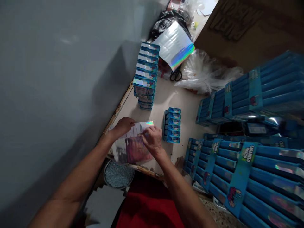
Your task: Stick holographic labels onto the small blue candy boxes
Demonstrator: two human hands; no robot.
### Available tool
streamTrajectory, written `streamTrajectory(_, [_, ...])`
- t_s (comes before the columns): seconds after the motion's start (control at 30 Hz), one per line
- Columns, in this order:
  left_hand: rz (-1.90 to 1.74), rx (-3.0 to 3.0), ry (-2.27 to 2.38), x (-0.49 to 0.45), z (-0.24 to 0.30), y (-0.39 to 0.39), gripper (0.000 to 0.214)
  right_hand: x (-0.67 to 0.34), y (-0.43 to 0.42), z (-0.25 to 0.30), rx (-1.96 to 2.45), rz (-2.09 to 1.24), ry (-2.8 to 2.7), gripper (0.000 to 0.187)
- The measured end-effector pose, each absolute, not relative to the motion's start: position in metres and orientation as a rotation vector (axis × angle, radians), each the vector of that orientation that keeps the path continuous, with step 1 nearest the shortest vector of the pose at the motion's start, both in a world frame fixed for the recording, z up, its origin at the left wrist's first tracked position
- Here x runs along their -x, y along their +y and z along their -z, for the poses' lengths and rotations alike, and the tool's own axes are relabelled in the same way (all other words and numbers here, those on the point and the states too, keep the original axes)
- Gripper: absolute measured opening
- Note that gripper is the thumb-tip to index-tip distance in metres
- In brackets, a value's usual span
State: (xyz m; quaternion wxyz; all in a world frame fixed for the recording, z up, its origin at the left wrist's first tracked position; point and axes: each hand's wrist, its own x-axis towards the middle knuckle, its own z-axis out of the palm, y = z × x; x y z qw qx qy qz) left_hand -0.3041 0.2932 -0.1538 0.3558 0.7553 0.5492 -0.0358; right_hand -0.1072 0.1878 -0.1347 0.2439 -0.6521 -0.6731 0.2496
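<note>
L hand [123, 126] & R hand [153, 139] bare; forearms [80, 177] bare too, down to frame edge. Red cloth [147, 202] at lap, maybe a garment, can't tell which.

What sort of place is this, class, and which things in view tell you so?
Likely a small packing workshop: a stack of identical blue boxes on the worktable, banded bundles of blue cartons, and a holographic sticker sheet.

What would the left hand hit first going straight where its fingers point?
The left hand would probably meet the row of small blue boxes, beyond the holographic sheet it touches; depth is unclear.
</note>
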Motion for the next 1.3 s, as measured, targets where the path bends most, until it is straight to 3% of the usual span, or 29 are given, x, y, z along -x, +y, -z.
streamTrajectory(0.1, [-0.027, -1.975, 1.568, 0.297, 0.161, 0.285, 0.028, 0.091, 0.183, 0.120, 1.839, -1.000, -1.408, 0.009])
streamTrajectory(0.2, [-0.444, -1.698, 1.580, 0.278, 0.165, 0.268, 0.035, 0.069, 0.185, 0.111, 1.751, -1.300, -1.003, 0.016])
streamTrajectory(0.27, [-0.603, -1.255, 1.402, 0.259, 0.164, 0.255, 0.055, 0.054, 0.189, 0.108, 1.660, -1.415, -0.883, 0.019])
streamTrajectory(0.37, [-0.550, -0.710, 1.109, 0.230, 0.159, 0.238, 0.081, 0.037, 0.197, 0.106, 1.611, -1.517, -0.777, 0.023])
streamTrajectory(0.5, [-0.569, -0.665, 1.068, 0.206, 0.151, 0.231, 0.058, 0.020, 0.206, 0.109, 1.599, -1.549, -0.722, 0.028])
streamTrajectory(0.6, [-0.628, -0.638, 1.166, 0.189, 0.147, 0.240, 0.048, 0.004, 0.214, 0.113, 1.631, -1.469, -0.765, 0.030])
streamTrajectory(0.87, [-0.915, -0.737, 1.311, 0.117, 0.155, 0.303, 0.044, -0.042, 0.283, 0.118, 2.236, -0.758, -1.102, 0.021])
streamTrajectory(1.03, [-0.935, -0.708, 1.364, 0.097, 0.175, 0.325, 0.036, -0.050, 0.312, 0.125, 2.461, -0.691, -1.213, 0.016])
streamTrajectory(1.3, [-0.934, -0.684, 1.366, 0.094, 0.189, 0.334, 0.036, -0.053, 0.316, 0.135, 2.461, -0.707, -1.171, 0.017])
